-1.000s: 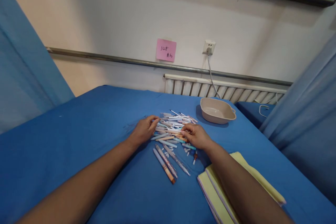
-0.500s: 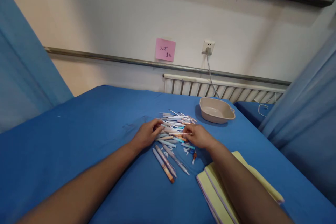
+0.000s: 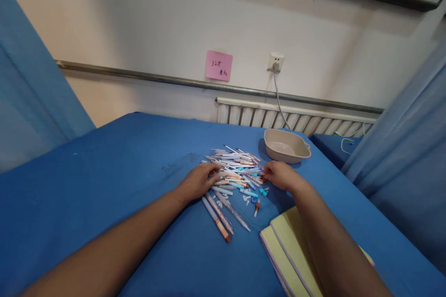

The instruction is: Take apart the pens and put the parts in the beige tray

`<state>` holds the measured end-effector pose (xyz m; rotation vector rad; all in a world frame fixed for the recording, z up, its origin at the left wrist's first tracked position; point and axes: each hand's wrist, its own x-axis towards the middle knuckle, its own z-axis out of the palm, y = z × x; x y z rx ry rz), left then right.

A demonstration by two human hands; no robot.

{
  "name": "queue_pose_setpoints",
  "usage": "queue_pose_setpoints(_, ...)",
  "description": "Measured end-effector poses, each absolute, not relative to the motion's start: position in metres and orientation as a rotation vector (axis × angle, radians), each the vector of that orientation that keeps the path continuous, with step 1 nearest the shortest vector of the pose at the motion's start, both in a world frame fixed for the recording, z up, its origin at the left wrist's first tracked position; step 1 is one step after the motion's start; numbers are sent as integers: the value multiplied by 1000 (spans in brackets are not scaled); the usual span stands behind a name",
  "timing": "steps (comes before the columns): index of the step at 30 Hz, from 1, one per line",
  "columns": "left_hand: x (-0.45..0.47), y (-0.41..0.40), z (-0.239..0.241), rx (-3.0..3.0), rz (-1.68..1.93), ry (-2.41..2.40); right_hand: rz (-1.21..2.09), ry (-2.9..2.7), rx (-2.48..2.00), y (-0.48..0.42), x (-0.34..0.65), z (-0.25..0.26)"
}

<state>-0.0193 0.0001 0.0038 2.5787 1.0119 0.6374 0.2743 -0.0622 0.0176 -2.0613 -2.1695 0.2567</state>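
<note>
And here we are, right in the middle of the frame: the pens (image 3: pixel 240 164) lie in a loose, crisscrossed heap on the blue table (image 3: pixel 114 162), and there's a hand at either side of them! The left hand (image 3: pixel 199 181) works the heap's left edge, fingers bent, thumb a little apart from them, fingertips in among the barrels; whether it has hold of any, I cannot tell. Over on the heap's right edge, the right hand (image 3: pixel 280 176) has its fingers curled in towards the thumb, right up against the pen ends; its fingertips are partly hidden, so no telling if it grips one.

Just below the heap, small white bits (image 3: pixel 246 199) lie scattered, with a teal piece (image 3: pixel 264 192) to their right and a brown-and-white piece (image 3: pixel 257 208) lower down. Lower centre, three larger pens (image 3: pixel 219 217) lie slanted side by side, the leftmost with an orange end.

Right of centre, behind the right hand, stands the beige basin (image 3: pixel 285 153). Lower right, the folded yellow cloth (image 3: pixel 287 241) lies partly under the right forearm. Up top, a pink note (image 3: pixel 219 65) hangs on the wall.
</note>
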Motion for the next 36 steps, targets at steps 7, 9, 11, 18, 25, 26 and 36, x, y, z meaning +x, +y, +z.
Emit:
queue_pose_setpoints(7,-23,0,5,2549,791,1032,247,-2269,-1692,-79,211,22)
queue_pose_setpoints(9,-22,1,5,2557,814,1014,442,-2373,-1623,-89,191,22)
queue_pose_setpoints(11,-22,0,5,2570,822,979,478,-2435,-1580,-98,177,22)
queue_pose_setpoints(18,-21,-13,16,2603,773,797,522,-2235,-1510,-84,183,7)
queue_pose_setpoints(25,-16,-18,19,2660,696,712,1154,-1746,-1274,-60,196,-14)
queue_pose_setpoints(26,-16,-17,19,2665,671,748,1152,-1754,-1290,-60,196,-15)
queue_pose_setpoints(36,-16,-22,25,2617,715,715,787,-1890,-1416,-68,190,-5)
